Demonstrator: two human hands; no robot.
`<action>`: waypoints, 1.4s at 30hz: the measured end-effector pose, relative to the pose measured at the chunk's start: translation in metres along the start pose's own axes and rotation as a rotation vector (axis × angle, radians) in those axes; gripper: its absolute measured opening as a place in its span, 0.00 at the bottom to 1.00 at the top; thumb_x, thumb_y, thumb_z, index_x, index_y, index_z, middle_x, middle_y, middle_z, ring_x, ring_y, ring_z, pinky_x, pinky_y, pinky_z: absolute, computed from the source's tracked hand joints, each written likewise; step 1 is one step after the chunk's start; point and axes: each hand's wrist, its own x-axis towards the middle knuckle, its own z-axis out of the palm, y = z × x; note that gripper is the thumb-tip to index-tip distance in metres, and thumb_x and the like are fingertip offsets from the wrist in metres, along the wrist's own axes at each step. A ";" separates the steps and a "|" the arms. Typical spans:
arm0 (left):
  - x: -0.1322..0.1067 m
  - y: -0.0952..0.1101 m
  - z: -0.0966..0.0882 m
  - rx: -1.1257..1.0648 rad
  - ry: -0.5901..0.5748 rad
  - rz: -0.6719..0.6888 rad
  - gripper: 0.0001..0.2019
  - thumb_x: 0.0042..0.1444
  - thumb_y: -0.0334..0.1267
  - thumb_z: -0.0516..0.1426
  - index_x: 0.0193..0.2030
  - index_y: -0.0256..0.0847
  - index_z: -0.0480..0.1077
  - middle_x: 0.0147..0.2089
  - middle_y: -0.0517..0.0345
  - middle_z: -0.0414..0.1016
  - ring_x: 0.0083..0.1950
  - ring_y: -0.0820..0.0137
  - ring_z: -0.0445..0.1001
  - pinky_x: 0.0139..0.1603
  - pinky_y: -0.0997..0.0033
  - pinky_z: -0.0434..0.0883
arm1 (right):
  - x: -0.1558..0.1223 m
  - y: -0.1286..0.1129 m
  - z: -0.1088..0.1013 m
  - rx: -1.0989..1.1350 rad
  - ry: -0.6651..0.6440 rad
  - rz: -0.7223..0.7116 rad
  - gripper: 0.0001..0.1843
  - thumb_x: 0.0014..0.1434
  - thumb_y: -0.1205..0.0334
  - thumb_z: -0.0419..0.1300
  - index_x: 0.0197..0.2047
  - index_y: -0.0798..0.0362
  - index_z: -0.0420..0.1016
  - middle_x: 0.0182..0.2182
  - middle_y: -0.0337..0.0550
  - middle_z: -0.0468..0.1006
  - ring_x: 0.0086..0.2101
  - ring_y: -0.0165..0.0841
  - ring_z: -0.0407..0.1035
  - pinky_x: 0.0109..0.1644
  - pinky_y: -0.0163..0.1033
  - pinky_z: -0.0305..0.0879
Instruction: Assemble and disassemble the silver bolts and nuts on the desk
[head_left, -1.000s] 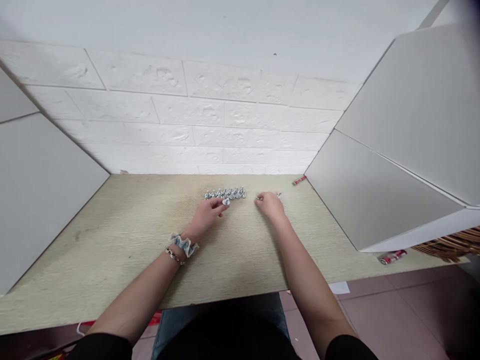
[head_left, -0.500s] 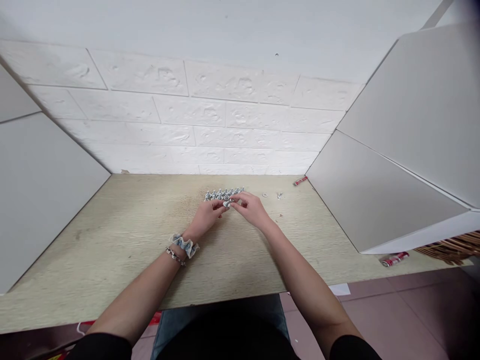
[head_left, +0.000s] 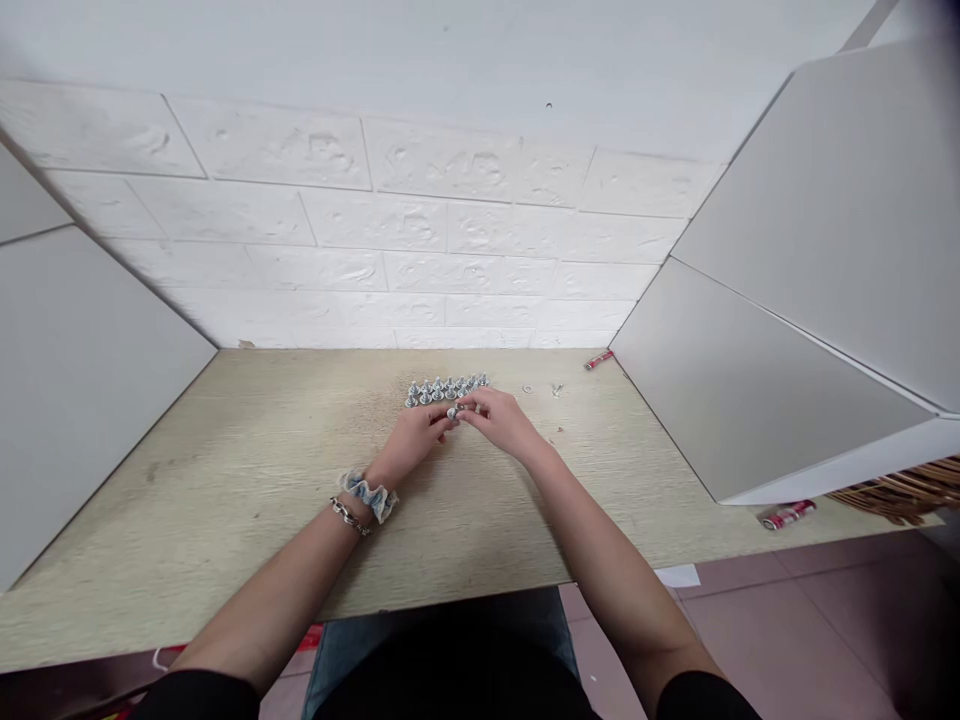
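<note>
Between the fingertips of both hands is a small metal bolt [head_left: 453, 412], apparently with a washer or nut on it; the fingers hide part of it. My left hand [head_left: 412, 438] pinches it from the left, with a scrunchie and a chain bracelet on that wrist. My right hand [head_left: 496, 420] pinches it from the right. Just behind the fingers stand several metal bolts [head_left: 438, 391] in rows, upright and fitted with washers or nuts. The right hand covers some at the right end.
A loose ring-shaped washer [head_left: 527, 389] and some small metal pieces [head_left: 557, 390] lie to the right on the wooden table [head_left: 285, 420]. One red battery [head_left: 598, 360] is near the wall, another red battery [head_left: 789, 515] near the front right edge. White panels [head_left: 810, 380] flank the table.
Both hands have come slightly down and nearer to me with the bolt, turning it a little. More of the standing bolts shows behind the fingers. The view has shifted slightly.
</note>
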 end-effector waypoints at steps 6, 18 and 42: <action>0.002 -0.003 0.003 -0.101 0.003 -0.044 0.10 0.50 0.41 0.52 0.31 0.40 0.73 0.24 0.63 0.71 0.27 0.73 0.70 0.34 0.74 0.64 | 0.000 0.000 0.000 -0.024 -0.015 -0.070 0.12 0.57 0.70 0.54 0.43 0.50 0.74 0.37 0.42 0.75 0.36 0.29 0.67 0.42 0.36 0.61; 0.003 -0.006 0.004 -0.370 -0.062 -0.138 0.27 0.47 0.47 0.59 0.53 0.37 0.67 0.31 0.54 0.75 0.33 0.68 0.73 0.34 0.71 0.67 | -0.002 -0.005 0.001 -0.089 -0.037 0.005 0.08 0.57 0.65 0.55 0.40 0.51 0.74 0.36 0.42 0.73 0.32 0.29 0.65 0.38 0.36 0.59; 0.002 0.007 -0.005 -0.628 0.036 -0.146 0.16 0.45 0.48 0.60 0.35 0.37 0.72 0.30 0.58 0.72 0.32 0.74 0.69 0.38 0.72 0.67 | -0.005 -0.012 0.022 0.358 0.097 -0.005 0.34 0.58 0.36 0.39 0.49 0.51 0.72 0.56 0.47 0.66 0.57 0.36 0.56 0.62 0.45 0.49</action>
